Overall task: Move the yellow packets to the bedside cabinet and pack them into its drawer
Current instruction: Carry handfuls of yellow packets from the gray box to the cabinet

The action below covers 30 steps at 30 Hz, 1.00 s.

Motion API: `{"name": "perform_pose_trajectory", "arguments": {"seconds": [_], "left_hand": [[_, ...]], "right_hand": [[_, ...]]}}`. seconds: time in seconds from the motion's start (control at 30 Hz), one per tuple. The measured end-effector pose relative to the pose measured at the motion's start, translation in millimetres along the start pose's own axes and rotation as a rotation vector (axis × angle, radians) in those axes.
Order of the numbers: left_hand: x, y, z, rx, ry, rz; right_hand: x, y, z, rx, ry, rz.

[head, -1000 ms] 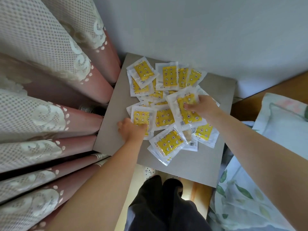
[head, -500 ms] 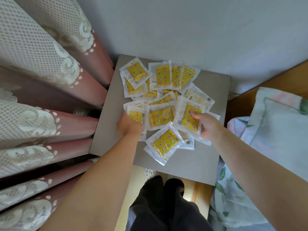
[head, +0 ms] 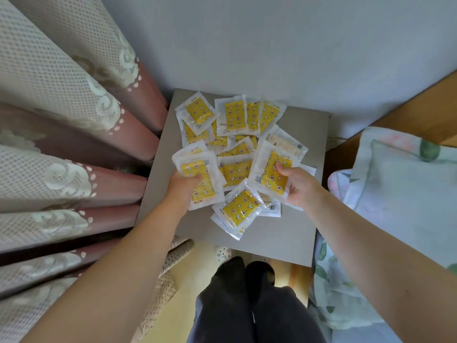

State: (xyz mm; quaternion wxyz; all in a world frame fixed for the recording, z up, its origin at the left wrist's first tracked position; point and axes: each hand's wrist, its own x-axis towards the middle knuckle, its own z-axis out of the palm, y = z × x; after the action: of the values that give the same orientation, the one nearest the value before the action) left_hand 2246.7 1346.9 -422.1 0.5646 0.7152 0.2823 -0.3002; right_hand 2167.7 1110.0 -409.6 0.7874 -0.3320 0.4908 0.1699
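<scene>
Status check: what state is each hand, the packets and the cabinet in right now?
left hand, gripping a small packet stack
right hand, pinching a single packet, thumb on top
loose packets, overlapping flat on the cabinet top
bedside cabinet, drawer out of view

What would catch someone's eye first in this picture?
A heap of clear-wrapped yellow packets lies on the grey cabinet top against the wall. The left hand grips packets at the pile's left edge, the right hand at its right. Pink lace-trimmed curtains hang left.
</scene>
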Motion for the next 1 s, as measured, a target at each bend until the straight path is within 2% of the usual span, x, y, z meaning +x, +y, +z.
{"name": "perform_pose_trajectory", "arguments": {"seconds": [0.1,0.3,0.47,0.57,0.73,1.0], "left_hand": [[-28.9,15.8,4.0,-0.027,-0.152,-0.014],[-81.6,52.7,5.3,0.270,-0.215,0.169],[-120.8,53.4,-18.7,0.408,-0.313,0.289],[-141.8,40.1,-36.9,0.503,-0.386,0.351],[-173.9,-11.7,-64.8,0.728,-0.531,0.371],[-251.5,-124.8,-85.9,0.975,-0.751,0.287]], "right_hand": [[-24.6,-4.7,5.0,-0.024,0.024,-0.013],[-85.3,-9.7,19.0,-0.138,0.009,-0.181],[-124.8,24.4,20.7,-0.126,0.191,-0.276],[-151.4,69.9,20.7,-0.083,0.286,-0.295],[-200.8,177.7,19.3,0.100,0.343,-0.319],[-289.3,345.1,-20.1,0.344,0.530,-0.316]]}}
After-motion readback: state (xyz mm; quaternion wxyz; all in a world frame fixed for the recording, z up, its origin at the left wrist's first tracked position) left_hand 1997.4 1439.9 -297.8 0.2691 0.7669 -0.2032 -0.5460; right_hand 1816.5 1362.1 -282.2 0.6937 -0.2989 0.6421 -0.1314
